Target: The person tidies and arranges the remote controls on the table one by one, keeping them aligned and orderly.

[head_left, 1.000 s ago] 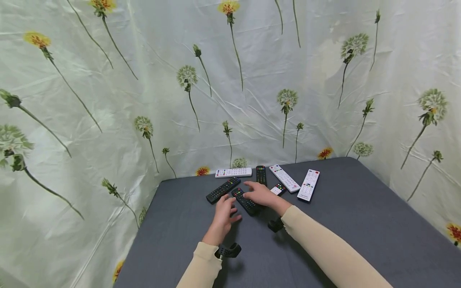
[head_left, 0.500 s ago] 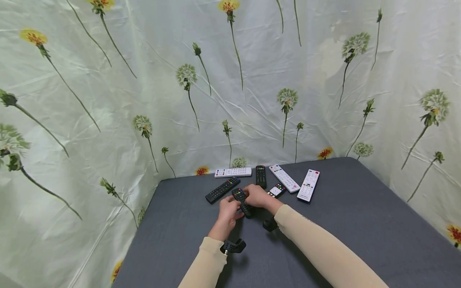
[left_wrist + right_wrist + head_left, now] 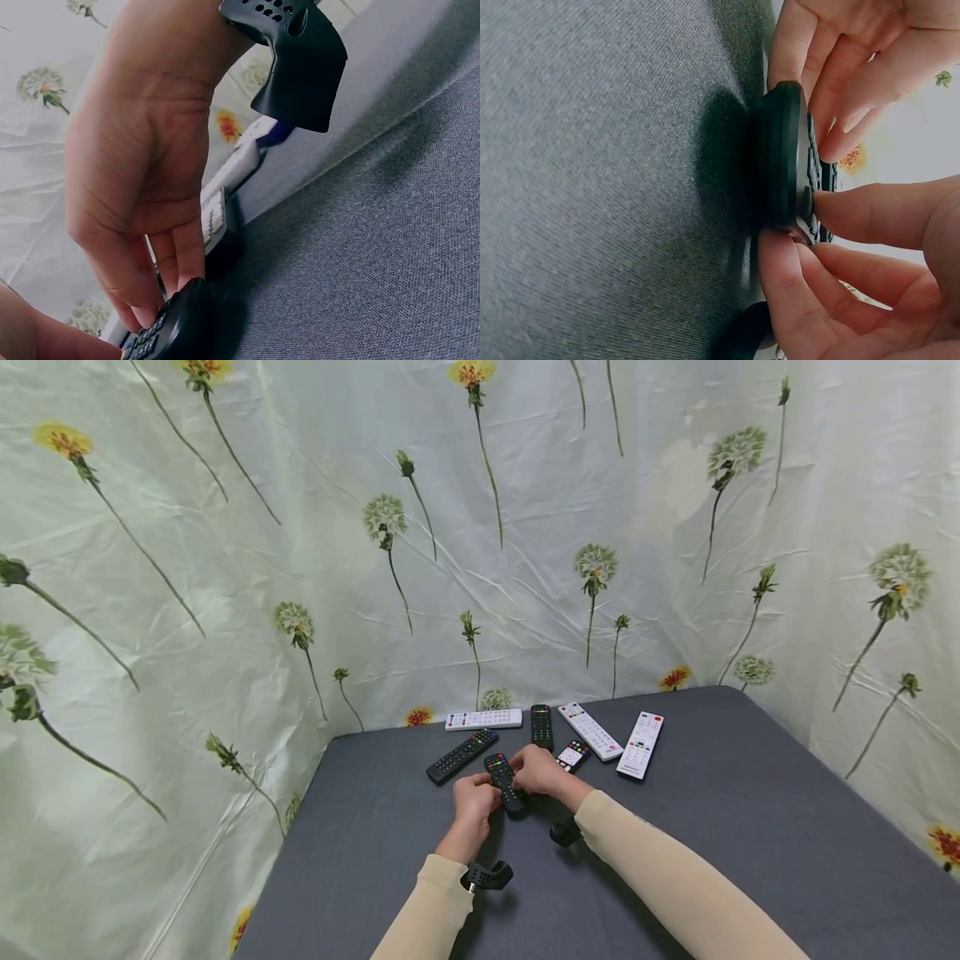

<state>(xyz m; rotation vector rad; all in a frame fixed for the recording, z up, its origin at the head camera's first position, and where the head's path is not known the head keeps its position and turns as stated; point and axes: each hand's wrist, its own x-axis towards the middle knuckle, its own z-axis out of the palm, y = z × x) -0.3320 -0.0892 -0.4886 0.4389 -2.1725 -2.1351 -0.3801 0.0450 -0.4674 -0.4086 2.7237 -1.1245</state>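
Note:
In the head view, a black remote control (image 3: 504, 787) with coloured buttons at its far end lies between both hands, over the dark grey cloth. My left hand (image 3: 474, 802) grips its left side and my right hand (image 3: 542, 770) its right side. Seen from the right wrist, the right thumb (image 3: 877, 214) presses on the button face while the fingers curl at the edge. There the left hand (image 3: 855, 67) holds the opposite edge. The left wrist view shows the remote's rounded near end close over the cloth, the right fingers reaching down to it.
Behind the hands lie a white remote (image 3: 483, 719), a black one (image 3: 462, 757) and another black one (image 3: 542, 727). Right of these are a white-panelled black remote (image 3: 573, 755) and two white ones (image 3: 590, 732) (image 3: 641, 745). A flowered curtain (image 3: 420, 593) hangs behind the table (image 3: 720, 793).
One second ago both hands hovered around the black remote with loose fingers. They have since closed on its two sides, and it has turned to point more straight away from me.

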